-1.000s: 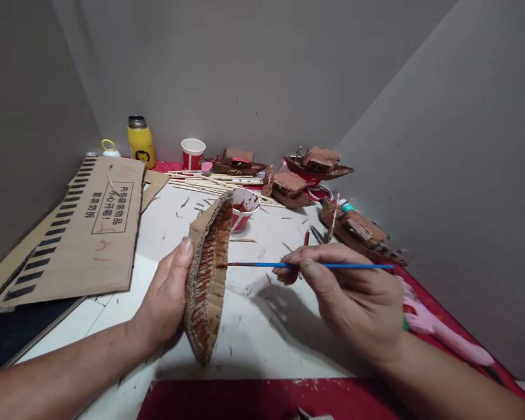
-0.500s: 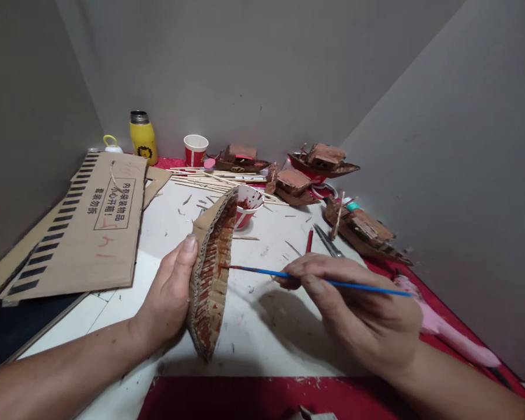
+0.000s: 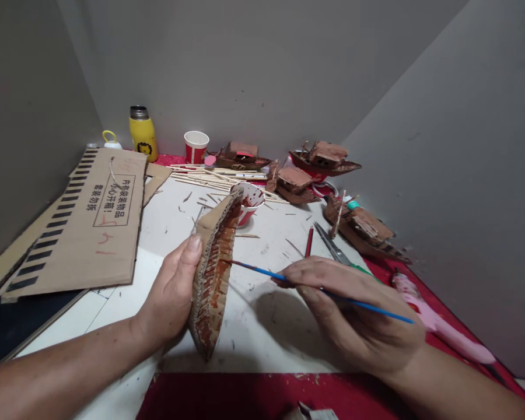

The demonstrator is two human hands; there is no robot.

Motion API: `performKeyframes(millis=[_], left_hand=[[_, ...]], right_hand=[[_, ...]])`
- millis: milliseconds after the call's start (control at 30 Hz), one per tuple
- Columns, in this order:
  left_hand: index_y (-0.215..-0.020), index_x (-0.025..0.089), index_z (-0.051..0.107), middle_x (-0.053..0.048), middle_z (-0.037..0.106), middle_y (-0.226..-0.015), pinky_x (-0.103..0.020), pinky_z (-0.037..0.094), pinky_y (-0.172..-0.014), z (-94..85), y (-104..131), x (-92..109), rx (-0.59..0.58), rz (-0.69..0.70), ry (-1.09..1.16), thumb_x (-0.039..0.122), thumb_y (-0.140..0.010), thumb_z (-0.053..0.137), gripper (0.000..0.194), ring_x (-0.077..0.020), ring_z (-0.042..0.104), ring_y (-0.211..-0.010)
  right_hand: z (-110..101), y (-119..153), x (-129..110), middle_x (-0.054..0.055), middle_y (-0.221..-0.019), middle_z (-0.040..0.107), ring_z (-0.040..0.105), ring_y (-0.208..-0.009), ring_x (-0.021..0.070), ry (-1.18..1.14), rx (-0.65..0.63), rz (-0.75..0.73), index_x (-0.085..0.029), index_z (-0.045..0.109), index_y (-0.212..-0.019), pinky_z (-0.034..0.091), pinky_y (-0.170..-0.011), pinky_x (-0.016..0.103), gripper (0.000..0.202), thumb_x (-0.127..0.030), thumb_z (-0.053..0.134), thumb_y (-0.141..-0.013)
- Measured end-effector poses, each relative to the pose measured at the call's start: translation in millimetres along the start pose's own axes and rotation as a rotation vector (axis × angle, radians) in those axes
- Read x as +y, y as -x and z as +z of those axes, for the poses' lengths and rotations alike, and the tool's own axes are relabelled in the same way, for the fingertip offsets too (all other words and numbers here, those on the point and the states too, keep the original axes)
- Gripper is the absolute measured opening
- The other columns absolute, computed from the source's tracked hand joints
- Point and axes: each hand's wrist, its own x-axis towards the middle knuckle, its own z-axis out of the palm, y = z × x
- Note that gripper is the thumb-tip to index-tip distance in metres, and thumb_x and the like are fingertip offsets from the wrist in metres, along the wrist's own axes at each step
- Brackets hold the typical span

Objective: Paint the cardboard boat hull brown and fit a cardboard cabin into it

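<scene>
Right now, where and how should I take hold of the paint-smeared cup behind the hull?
Take the cup probably by its outer wall, below the rim, from the right: it stands upright, narrows downward and is smeared reddish-brown inside, while the cardboard hull hides part of its left side.

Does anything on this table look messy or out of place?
Yes: scraps litter the white board, and the bottle at back left looks uncapped; the looped piece beside it may be its cap.

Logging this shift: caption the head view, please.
Left hand grips a cardboard boat hull; right hand holds a blue-handled paintbrush at its brown-streaked inside.
</scene>
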Motion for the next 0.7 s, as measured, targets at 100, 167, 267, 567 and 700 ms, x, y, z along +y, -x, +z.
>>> performKeyframes(millis=[100, 167, 267, 567, 700], left_hand=[[-0.114, 0.021, 0.070, -0.004, 0.072, -0.118, -0.035, 0.040, -0.107, -0.5, 0, 1, -0.008, 0.002, -0.024, 0.049, -0.094, 0.048, 0.040, -0.0267, 0.055, -0.124], [-0.116, 0.021, 0.069, -0.003, 0.072, -0.117, -0.035, 0.040, -0.107, -1.5, 0, -1, -0.002, 0.000, -0.028, 0.049, -0.096, 0.045, 0.042, -0.0256, 0.057, -0.121], [-0.116, 0.022, 0.068, -0.002, 0.072, -0.118, -0.032, 0.040, -0.106, -2.5, 0, -2, 0.013, -0.006, -0.036, 0.049, -0.097, 0.043, 0.042, -0.0238, 0.058, -0.120], [-0.122, 0.023, 0.065, -0.002, 0.068, -0.127, -0.032, 0.039, -0.107, -2.6, 1, -4, 0.012, 0.005, -0.012, 0.047, -0.097, 0.043, 0.041, -0.0237, 0.054, -0.126], [-0.123, 0.022, 0.063, -0.006, 0.071, -0.120, -0.038, 0.045, -0.102, -1.9, 1, -7, -0.042, -0.089, 0.084, 0.054, -0.097, 0.038, 0.049, -0.0257, 0.063, -0.114]], right_hand=[[-1, 0, -2, 0.006, -0.081, 0.070, 0.069, -0.075, 0.0187, -0.013, -0.061, -0.024, -0.022, 0.059, -0.109, 0.059, -0.067, 0.031, 0.037, 0.003, 0.054, -0.083], [0, -1, -5, 0.006, -0.078, 0.069, 0.068, -0.070, 0.0177, -0.083, -0.160, -0.007, -0.019, 0.059, -0.104, 0.058, -0.063, 0.029, 0.031, 0.003, 0.051, -0.083], [2, -3, -7, 0.007, -0.075, 0.069, 0.068, -0.068, 0.0172, -0.145, -0.246, 0.013, -0.018, 0.059, -0.100, 0.058, -0.060, 0.028, 0.027, 0.002, 0.050, -0.084], [-11, -1, 1, 0.004, -0.079, 0.072, 0.071, -0.074, 0.0195, 0.023, -0.062, -0.016, -0.024, 0.062, -0.106, 0.059, -0.068, 0.031, 0.038, 0.002, 0.057, -0.079], [-9, -4, -7, 0.005, -0.075, 0.071, 0.070, -0.067, 0.0185, -0.052, -0.195, -0.018, -0.021, 0.060, -0.103, 0.059, -0.061, 0.028, 0.032, 0.001, 0.052, -0.082]])
